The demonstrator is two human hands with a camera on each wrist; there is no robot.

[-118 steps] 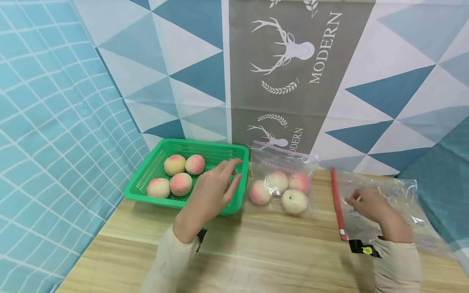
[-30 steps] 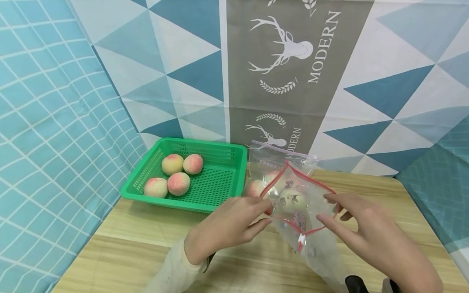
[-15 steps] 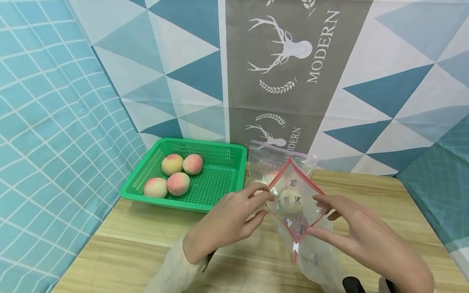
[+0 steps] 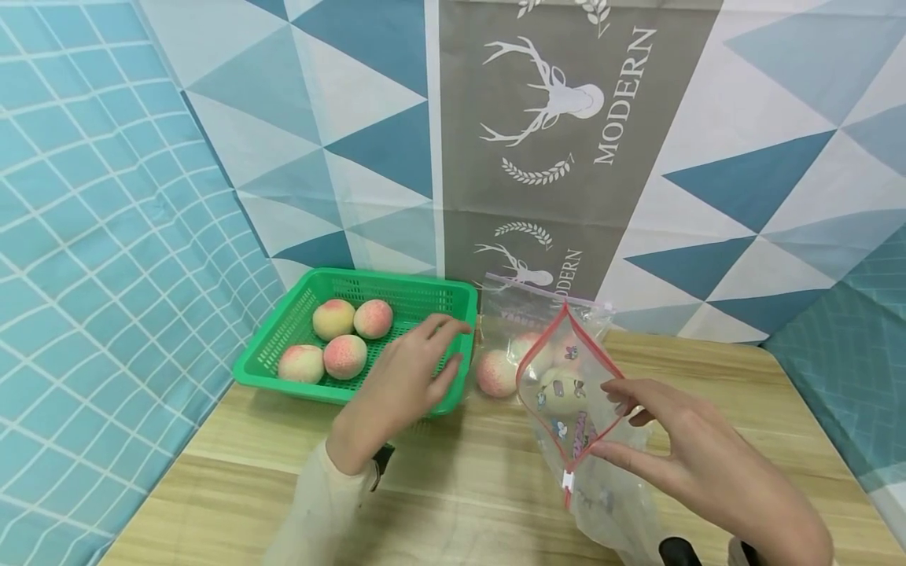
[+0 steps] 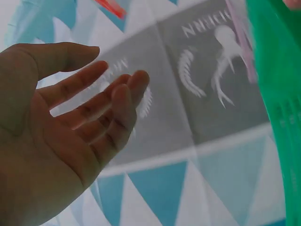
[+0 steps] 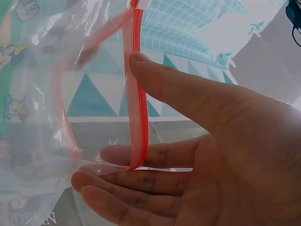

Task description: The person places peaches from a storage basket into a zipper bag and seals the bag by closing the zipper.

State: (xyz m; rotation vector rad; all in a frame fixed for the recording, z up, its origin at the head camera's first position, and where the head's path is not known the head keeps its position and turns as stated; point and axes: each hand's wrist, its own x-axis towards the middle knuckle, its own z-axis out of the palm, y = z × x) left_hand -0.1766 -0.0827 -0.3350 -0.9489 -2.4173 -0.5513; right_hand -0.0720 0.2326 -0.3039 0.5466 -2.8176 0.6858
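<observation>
My left hand [image 4: 399,373] hovers over the right part of the green plastic basket [image 4: 463,306], fingers loosely bent and nothing in them. The left wrist view also shows this hand [image 5: 70,117] bare. Several pink-and-cream peaches [image 4: 345,356] lie in the basket's left half. My right hand [image 4: 697,440] holds a clear zip bag [image 4: 612,495] by its red-edged mouth, which gapes in a diamond shape. In the right wrist view, the thumb is on the red rim [image 6: 138,108] and the fingers reach behind it. Cartoon prints mark the bag; no peach is visible inside it.
Behind the red-edged bag sits another clear bag [image 4: 506,303] with a pale purple zip, with several peaches [image 4: 497,373] in it. Both stand on a wood-grain table [image 4: 453,503]. A patterned cloth [image 4: 375,118] hangs along the back, and a blue checked one [image 4: 92,259] at the left.
The red-edged bag, earlier flat at the right, now stands open in my right hand before the other bag. My left hand has let go of its rim and moved left over the basket.
</observation>
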